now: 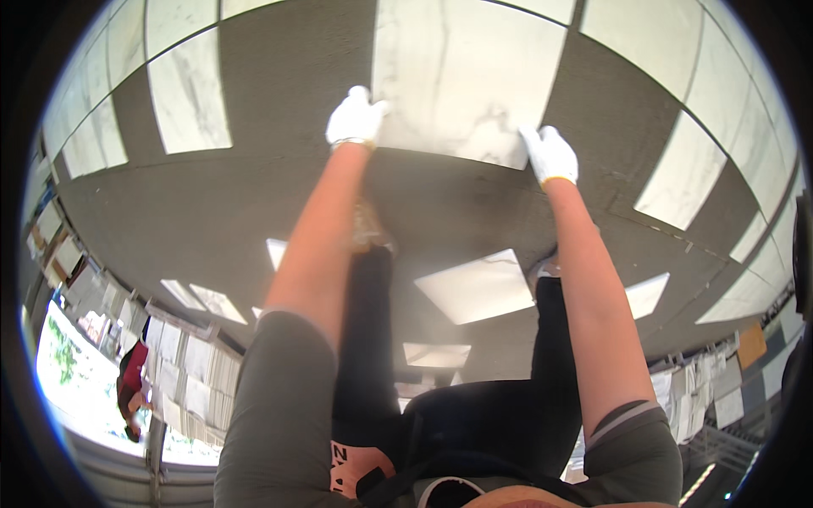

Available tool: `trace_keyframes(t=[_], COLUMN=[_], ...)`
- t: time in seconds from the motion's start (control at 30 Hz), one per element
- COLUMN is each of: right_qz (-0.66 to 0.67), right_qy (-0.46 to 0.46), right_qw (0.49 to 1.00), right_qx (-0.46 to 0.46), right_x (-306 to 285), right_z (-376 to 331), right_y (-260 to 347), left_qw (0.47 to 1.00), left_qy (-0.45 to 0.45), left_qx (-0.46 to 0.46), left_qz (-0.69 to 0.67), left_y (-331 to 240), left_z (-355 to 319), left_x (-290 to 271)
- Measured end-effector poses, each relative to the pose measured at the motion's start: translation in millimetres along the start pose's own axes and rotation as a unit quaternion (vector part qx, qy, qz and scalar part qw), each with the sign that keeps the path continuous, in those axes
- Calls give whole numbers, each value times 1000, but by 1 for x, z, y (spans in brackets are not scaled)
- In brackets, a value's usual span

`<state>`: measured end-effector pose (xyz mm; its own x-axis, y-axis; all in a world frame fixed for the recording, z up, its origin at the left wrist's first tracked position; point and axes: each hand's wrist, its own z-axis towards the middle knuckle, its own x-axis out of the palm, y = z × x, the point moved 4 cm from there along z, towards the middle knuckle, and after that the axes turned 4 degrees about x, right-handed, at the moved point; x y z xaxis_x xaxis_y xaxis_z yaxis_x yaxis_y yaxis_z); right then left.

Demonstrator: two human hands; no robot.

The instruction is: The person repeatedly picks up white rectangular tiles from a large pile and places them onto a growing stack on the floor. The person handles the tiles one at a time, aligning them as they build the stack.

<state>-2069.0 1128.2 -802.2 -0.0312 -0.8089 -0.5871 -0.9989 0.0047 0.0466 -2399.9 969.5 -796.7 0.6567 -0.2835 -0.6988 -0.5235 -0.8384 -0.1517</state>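
Note:
A large white marble-look tile [461, 76] lies flat on the grey floor [279, 169] ahead of me. Both of my hands wear white gloves. My left hand [356, 118] grips the tile's near-left corner, fingers curled over the edge. At the near-right corner my right hand [550, 154] holds the same edge. My bare forearms stretch forward from grey short sleeves, and my black-trousered legs [373, 356] show below them.
More white tiles [190, 102] lie spaced over the grey floor to the left and right [682, 173]. Seen between my legs are further loose tiles [476, 286], racks of tile samples [195, 381], and a person in a red top [133, 381] at lower left.

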Motion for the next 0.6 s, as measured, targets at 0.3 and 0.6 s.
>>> trace_keyframes(t=[0.3, 0.6], right_qz=[198, 227], right_qy=[-57, -51], right_qw=[978, 972], right_qx=[3, 17], right_x=[20, 36], right_z=[-7, 7], right_y=[-14, -25], left_qw=[998, 997], left_qy=[-47, -9], left_qx=[48, 75], left_qz=[-5, -5], left_y=[-14, -8], left_z=[19, 23], left_x=[-2, 3])
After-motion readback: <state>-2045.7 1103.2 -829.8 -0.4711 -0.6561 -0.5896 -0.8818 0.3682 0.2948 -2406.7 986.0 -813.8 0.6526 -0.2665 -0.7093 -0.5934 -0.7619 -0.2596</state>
